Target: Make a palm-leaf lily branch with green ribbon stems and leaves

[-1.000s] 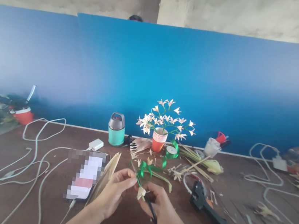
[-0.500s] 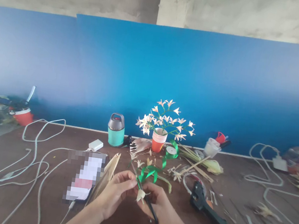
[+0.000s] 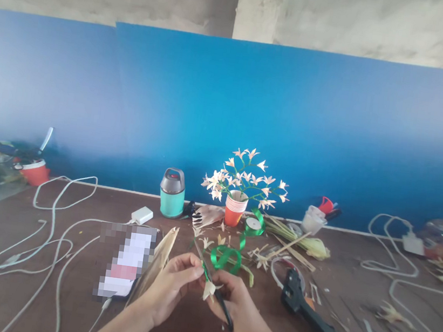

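Note:
My left hand [image 3: 170, 287] pinches a thin dark stem [image 3: 223, 306] that carries a small cream paper flower [image 3: 209, 288]. My right hand [image 3: 238, 307] grips the same stem lower down, fingers curled round it. A green ribbon [image 3: 226, 256] runs from the stem between my fingers and curls in a loop on the brown table [image 3: 43, 306] just beyond my hands. Both hands are closed and nearly touch each other.
An orange paper cup [image 3: 235, 210] of finished paper flowers stands at the back, beside a teal flask [image 3: 172, 192] and a ribbon roll [image 3: 254, 224]. A black glue gun [image 3: 303, 305] lies right of my hands, a phone [image 3: 127, 260] and white cables [image 3: 44, 240] left. Dried leaf strips [image 3: 297, 241] lie scattered.
The green ribbon loop has shifted a little to the right and rounded out. My hands stay in nearly the same place on the stem.

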A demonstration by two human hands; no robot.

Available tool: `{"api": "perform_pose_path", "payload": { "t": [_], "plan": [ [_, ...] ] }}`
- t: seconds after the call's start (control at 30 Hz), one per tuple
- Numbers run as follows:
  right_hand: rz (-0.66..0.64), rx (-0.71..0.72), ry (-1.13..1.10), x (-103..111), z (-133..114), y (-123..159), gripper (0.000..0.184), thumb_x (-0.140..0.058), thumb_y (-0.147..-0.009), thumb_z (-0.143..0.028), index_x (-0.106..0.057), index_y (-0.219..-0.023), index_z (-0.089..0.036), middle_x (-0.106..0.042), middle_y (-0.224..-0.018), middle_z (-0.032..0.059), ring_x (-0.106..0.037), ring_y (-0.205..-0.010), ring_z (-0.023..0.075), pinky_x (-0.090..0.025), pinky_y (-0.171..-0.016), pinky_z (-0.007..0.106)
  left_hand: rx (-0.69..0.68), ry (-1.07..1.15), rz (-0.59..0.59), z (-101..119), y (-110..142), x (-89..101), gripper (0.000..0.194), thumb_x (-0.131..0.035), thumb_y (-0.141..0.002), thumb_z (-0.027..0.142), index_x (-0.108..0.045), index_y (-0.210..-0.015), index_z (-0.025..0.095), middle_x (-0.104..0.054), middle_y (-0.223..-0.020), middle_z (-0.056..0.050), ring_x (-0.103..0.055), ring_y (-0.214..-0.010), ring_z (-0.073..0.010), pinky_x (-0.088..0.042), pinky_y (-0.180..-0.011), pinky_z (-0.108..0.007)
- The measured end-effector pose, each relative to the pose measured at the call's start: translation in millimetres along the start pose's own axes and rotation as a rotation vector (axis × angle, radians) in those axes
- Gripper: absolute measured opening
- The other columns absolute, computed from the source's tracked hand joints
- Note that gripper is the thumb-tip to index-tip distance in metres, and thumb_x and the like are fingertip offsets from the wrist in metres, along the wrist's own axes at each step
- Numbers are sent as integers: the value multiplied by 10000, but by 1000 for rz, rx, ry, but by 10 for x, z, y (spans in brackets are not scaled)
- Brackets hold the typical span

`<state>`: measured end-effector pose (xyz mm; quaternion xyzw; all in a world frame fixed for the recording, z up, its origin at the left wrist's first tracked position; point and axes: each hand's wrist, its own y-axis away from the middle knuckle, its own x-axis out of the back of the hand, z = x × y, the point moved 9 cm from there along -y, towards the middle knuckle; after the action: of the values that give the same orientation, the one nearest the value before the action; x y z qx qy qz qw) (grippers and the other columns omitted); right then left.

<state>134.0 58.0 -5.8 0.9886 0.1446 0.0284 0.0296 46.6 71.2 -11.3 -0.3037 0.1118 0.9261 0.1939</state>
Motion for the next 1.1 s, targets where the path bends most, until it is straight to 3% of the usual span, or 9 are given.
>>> {"api": "perform_pose_path", "payload": {
  "t": [0.17,0.23,0.37,0.53,0.67,0.83,0.97,1.1],
  "plan": [
    [37,-23,59,138,159,-30,284,-648,-639,-313,-452,-807,-194,-383,-495,-92,-284,-433,62,-200,-412,200,-34,6,48,52,-12,65,125,-663,-717,200,-565,-666,142,-598,-582,-7,-535,-555,-96,-415,-573,-220],
    [97,11,273,266,187,-30,285,-607,-660,-259,-438,-882,-206,-397,-500,-95,-319,-441,79,-231,-431,207,-58,36,64,75,-20,100,126,-666,-711,194,-564,-661,139,-607,-632,-15,-525,-563,-85,-407,-558,-202],
    [271,72,848,475,129,23,209,-584,-637,-188,-471,-811,-212,-479,-525,-59,-441,-509,124,-269,-502,234,-63,101,68,82,-36,130,142,-662,-697,166,-547,-619,139,-620,-687,-28,-489,-510,-59,-373,-486,-175],
    [257,-37,1137,427,107,84,231,-624,-629,-251,-529,-837,-222,-633,-692,15,-583,-666,205,-309,-549,256,-44,162,84,75,-25,127,102,-677,-663,121,-581,-636,144,-596,-626,-6,-467,-484,-44,-370,-478,-156],
    [284,-10,1210,357,5,119,274,-672,-595,-291,-574,-843,-228,-636,-848,43,-587,-814,240,-367,-643,278,23,173,157,3,-13,176,193,-695,-652,113,-652,-839,121,-601,-665,-15,-491,-509,-46,-395,-489,-157],
    [234,17,1100,354,81,63,375,-746,-502,-359,-610,-815,-204,-581,-883,44,-547,-879,224,-385,-741,273,25,200,133,-23,-41,148,104,-721,-635,118,-655,-708,85,-586,-627,-17,-466,-477,-35,-369,-449,-151],
    [148,-31,952,395,213,27,629,-805,-382,-314,-586,-961,-202,-588,-841,19,-546,-780,198,-389,-680,261,31,181,65,-55,-53,80,141,-728,-656,188,-633,-630,87,-521,-509,11,-445,-473,-38,-342,-443,-142],
    [49,-4,804,368,221,34,621,-791,-375,-194,-594,-965,-202,-571,-768,-12,-513,-678,167,-373,-579,238,33,134,53,-107,-52,78,187,-736,-652,240,-650,-688,78,-532,-543,6,-445,-494,-37,-317,-444,-140]
  ]
}}
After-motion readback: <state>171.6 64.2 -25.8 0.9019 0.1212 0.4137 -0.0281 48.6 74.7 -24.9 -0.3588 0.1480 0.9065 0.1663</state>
